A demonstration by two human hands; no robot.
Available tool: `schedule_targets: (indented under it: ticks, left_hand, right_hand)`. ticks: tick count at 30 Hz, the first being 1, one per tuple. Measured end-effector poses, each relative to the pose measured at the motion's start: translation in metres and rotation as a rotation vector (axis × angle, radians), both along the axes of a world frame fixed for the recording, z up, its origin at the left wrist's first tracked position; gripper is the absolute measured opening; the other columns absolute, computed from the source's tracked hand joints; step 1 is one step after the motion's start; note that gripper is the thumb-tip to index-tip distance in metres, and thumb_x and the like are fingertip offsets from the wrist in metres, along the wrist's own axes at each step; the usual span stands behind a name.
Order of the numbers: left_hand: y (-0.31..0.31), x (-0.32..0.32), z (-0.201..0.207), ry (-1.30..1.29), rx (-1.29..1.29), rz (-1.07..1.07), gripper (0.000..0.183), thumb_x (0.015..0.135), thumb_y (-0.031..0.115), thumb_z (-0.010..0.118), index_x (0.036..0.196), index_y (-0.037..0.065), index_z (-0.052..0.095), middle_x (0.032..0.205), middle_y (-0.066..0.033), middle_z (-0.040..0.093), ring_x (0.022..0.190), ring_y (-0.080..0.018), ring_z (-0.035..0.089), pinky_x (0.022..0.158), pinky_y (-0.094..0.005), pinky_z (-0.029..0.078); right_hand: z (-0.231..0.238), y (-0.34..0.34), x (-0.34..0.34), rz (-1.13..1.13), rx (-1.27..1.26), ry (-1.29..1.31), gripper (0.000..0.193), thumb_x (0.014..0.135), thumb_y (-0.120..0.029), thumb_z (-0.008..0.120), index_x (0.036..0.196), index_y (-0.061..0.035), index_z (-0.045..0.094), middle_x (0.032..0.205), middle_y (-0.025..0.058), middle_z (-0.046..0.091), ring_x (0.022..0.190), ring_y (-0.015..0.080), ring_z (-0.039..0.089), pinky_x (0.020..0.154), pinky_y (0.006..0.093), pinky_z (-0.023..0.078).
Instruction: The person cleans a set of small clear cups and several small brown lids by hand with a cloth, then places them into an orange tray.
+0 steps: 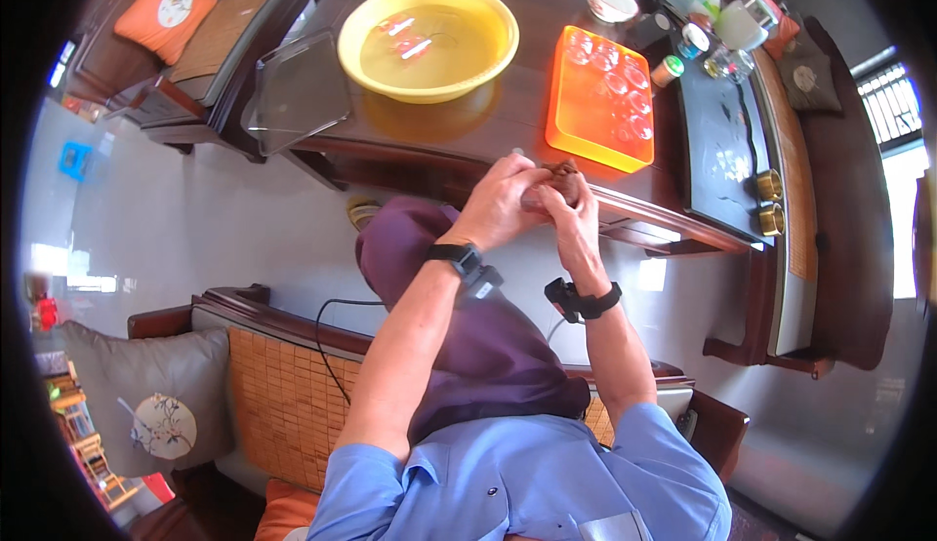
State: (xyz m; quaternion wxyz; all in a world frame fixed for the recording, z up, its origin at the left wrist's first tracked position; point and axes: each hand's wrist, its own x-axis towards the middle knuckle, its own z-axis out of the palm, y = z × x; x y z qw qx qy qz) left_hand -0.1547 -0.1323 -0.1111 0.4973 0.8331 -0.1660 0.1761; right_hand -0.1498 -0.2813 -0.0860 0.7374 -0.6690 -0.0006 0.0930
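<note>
Both hands meet over the near edge of the dark wooden table [508, 117], closed together around a small brown object [558, 176], most likely a little clay pot, though too much of it is hidden to be sure. The left hand [503, 200] wraps it from the left, fingers curled over the top; the right hand [576, 211] grips it from the right and below. Each wrist carries a black band. Just beyond the hands lies an orange tray [561, 112] holding clear glass cups, and to its left stands a yellow basin [427, 39] filled with water. A clear lid [298, 92] rests at the table's left end. Farther right sits a dark tea tray [722, 141], with tins and cups crowded behind it. A purple cloth [468, 336] covers the person's lap.
</note>
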Motion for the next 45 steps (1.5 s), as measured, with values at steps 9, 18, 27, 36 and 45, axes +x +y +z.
schedule_targets:
  ticks: [9,18,27,36,45]
  left_hand:
    - [0.006,0.002,0.001,0.004,-0.127,0.092,0.034,0.073,0.007,0.088,0.102,0.006,0.07,0.107,-0.0087,0.067,0.107,-0.0256,0.064,0.093,-0.0364,0.053]
    - [0.006,-0.006,0.008,0.315,-0.381,-0.095,0.018,0.083,0.005,0.079,0.1,0.003,0.076,0.093,-0.014,0.073,0.088,-0.029,0.07,0.083,-0.0351,0.055]
    - [0.002,-0.01,0.017,0.329,-0.187,-0.124,0.02,0.082,0.0,0.074,0.101,-0.003,0.071,0.09,-0.0204,0.072,0.081,-0.0317,0.071,0.076,-0.0356,0.055]
    - [0.004,-0.005,0.009,0.438,-0.515,-0.264,0.011,0.093,0.006,0.075,0.101,0.0,0.075,0.094,-0.0029,0.075,0.089,-0.0093,0.065,0.085,-0.0257,0.052]
    - [0.005,-0.001,0.006,0.331,-0.433,0.049,0.017,0.094,0.009,0.073,0.105,-0.005,0.075,0.095,-0.0041,0.076,0.089,-0.0077,0.066,0.085,-0.0247,0.052]
  right_hand:
    - [-0.005,-0.011,0.016,-0.099,0.545,0.161,0.026,0.097,-0.018,0.06,0.111,0.0035,0.065,0.096,0.0066,0.068,0.081,0.0176,0.069,0.075,0.0345,0.059]
    - [-0.013,-0.029,0.024,0.038,-0.411,-0.322,0.028,0.094,-0.022,0.063,0.109,0.0027,0.062,0.103,0.0142,0.067,0.101,0.0301,0.063,0.093,0.0404,0.051]
    - [0.015,-0.004,0.006,0.137,-0.742,-0.592,0.034,0.097,-0.027,0.058,0.115,0.0024,0.063,0.11,0.0193,0.067,0.106,0.0398,0.064,0.092,0.0458,0.051]
    - [-0.017,-0.02,0.039,0.071,0.347,0.183,0.033,0.107,-0.033,0.051,0.085,-0.0091,0.053,0.085,-0.0015,0.057,0.076,0.0084,0.056,0.066,0.0273,0.048]
    - [-0.006,0.01,0.004,-0.063,0.243,-0.041,0.029,0.106,-0.02,0.051,0.124,0.0006,0.061,0.114,0.0067,0.069,0.103,0.0116,0.059,0.097,0.0284,0.045]
